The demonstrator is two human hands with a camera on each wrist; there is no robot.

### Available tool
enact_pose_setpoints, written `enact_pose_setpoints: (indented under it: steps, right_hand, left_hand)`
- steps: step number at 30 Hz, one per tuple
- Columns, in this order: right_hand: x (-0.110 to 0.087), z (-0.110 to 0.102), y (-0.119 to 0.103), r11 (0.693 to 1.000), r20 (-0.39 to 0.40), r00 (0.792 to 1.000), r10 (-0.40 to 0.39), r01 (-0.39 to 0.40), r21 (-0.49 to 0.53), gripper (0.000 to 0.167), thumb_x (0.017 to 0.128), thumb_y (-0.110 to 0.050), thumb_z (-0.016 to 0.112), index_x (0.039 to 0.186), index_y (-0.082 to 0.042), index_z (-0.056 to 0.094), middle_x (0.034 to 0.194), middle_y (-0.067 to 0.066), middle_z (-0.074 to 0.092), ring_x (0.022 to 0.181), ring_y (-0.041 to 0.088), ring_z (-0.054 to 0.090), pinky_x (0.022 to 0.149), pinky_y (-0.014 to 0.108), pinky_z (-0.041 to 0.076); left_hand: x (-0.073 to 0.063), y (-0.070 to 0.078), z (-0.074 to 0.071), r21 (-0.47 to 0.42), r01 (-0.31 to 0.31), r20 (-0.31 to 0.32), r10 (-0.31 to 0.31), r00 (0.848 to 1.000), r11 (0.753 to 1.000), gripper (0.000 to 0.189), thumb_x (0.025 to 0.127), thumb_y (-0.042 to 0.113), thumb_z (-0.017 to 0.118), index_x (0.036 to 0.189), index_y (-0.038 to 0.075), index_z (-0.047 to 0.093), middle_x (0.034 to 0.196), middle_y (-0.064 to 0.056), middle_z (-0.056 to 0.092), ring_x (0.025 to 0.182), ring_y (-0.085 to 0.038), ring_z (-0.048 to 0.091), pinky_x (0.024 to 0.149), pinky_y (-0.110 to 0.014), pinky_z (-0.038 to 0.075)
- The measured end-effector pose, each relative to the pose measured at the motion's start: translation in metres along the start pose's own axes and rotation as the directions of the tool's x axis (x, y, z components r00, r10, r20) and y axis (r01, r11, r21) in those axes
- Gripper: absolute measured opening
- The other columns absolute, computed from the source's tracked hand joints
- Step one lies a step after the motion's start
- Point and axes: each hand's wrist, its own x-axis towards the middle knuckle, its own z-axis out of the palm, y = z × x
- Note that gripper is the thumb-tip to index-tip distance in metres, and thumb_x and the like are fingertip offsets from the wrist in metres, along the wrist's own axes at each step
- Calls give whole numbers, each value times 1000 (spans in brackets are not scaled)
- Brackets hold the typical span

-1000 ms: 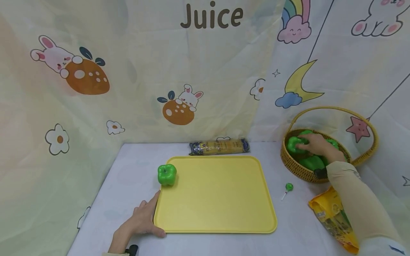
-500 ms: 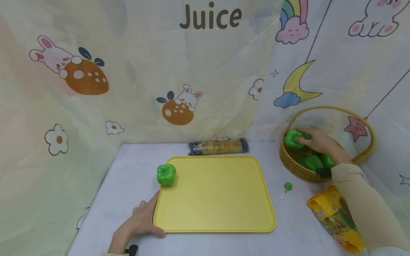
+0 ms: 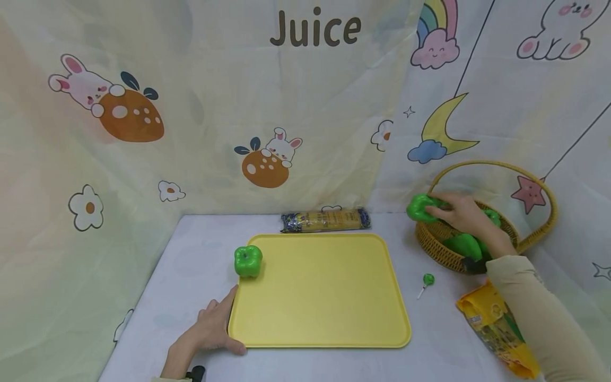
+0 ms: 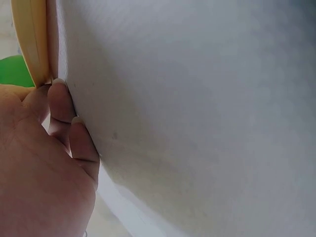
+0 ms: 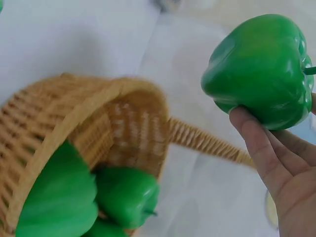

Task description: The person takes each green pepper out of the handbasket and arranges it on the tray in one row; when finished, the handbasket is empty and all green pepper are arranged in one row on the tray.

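My right hand (image 3: 463, 215) holds a green bell pepper (image 3: 420, 208) over the left rim of a wicker basket (image 3: 439, 253). In the right wrist view the fingers press against the side of this bell pepper (image 5: 261, 64), and its stem points right. More green pieces (image 3: 465, 245) lie inside the basket. My left hand (image 3: 210, 326) grips the near left corner of a yellow tray (image 3: 324, 297), thumb along the front edge and fingers at the left side. Another green bell pepper (image 3: 248, 261) stands on the tray's left edge, towards the far corner.
A long pack of dry noodles (image 3: 326, 220) lies behind the tray, against the wall cloth. A green lollipop (image 3: 428, 280) lies between tray and basket. A yellow bag (image 3: 496, 329) rests near my right forearm. The basket's handle (image 3: 549, 207) arches up high.
My right hand has taken hold of a bell pepper in the basket, lifted it and moved it left to the rim. The left hand and the tray have stayed in place.
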Motion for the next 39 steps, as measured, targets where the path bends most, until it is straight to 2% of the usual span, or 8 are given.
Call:
enact_pose_setpoints:
  steps: [4, 6, 9, 13, 15, 21, 25, 39]
  right_hand:
    - [4, 2, -19, 1000, 2, 1000, -8, 8, 18, 48, 99, -28, 64, 138, -1, 59, 119, 26, 70, 95, 32, 71, 79, 43, 55]
    - [7, 5, -28, 1000, 13, 1000, -10, 10, 29, 48, 99, -28, 64, 139, -3, 59, 106, 21, 72, 85, 24, 67, 74, 36, 52]
    - [11, 10, -43, 998, 32, 999, -13, 11, 61, 48, 99, -29, 63, 141, -6, 58, 107, 20, 72, 84, 23, 66, 75, 39, 53]
    - [17, 21, -61, 990, 49, 999, -18, 11, 140, 49, 100, -30, 62, 143, -9, 56, 132, 22, 65, 99, 32, 70, 82, 48, 56]
    - [22, 28, -69, 984, 56, 998, -29, 19, 176, 48, 100, -29, 63, 144, -9, 56, 134, 22, 64, 99, 31, 71, 80, 44, 56]
    - [37, 53, -90, 954, 77, 993, -86, 59, 294, 47, 99, -23, 65, 143, -6, 56, 129, 21, 67, 93, 24, 73, 70, 27, 52]
    - [45, 69, -107, 924, 76, 989, -124, 88, 372, 47, 98, -19, 66, 141, -4, 57, 129, 23, 66, 93, 26, 75, 73, 28, 55]
    - [70, 124, -160, 898, 144, 960, -239, 163, 409, 43, 99, -27, 65, 138, -8, 61, 118, 14, 71, 89, 20, 70, 73, 28, 55]
  left_hand:
    - [0, 0, 0, 2, -3, 2, 3, 1000, 1000, 161, 33, 69, 93, 163, 25, 10, 140, 4, 55, 87, -17, 36, 73, -33, 29]
    - [0, 0, 0, -1, -7, 6, 7, 1000, 1000, 160, 33, 69, 93, 163, 25, 10, 143, 3, 54, 88, -17, 36, 73, -33, 29]
    - [0, -1, 0, -4, -13, 10, 13, 1000, 1000, 160, 34, 69, 93, 163, 25, 9, 144, 2, 54, 88, -17, 37, 73, -33, 29]
    - [1, 0, 0, -4, -17, 10, 17, 1000, 1000, 161, 34, 69, 93, 163, 25, 9, 146, 2, 53, 88, -17, 37, 72, -32, 29]
    - [0, 0, 0, -5, -17, 9, 17, 1000, 1000, 161, 34, 69, 93, 163, 24, 9, 145, 2, 54, 88, -17, 37, 72, -32, 29]
    - [0, 1, -1, 1, -1, 16, 1, 1000, 1000, 160, 34, 68, 94, 163, 23, 10, 140, 2, 55, 89, -17, 38, 74, -33, 30]
    - [0, 0, -2, 11, 11, 25, -11, 1000, 1000, 160, 34, 67, 94, 163, 23, 10, 144, 1, 54, 90, -17, 38, 76, -33, 31]
    - [0, -1, 0, -13, -5, 1, 5, 1000, 1000, 161, 32, 67, 94, 163, 25, 10, 139, 4, 56, 87, -17, 37, 72, -32, 29]
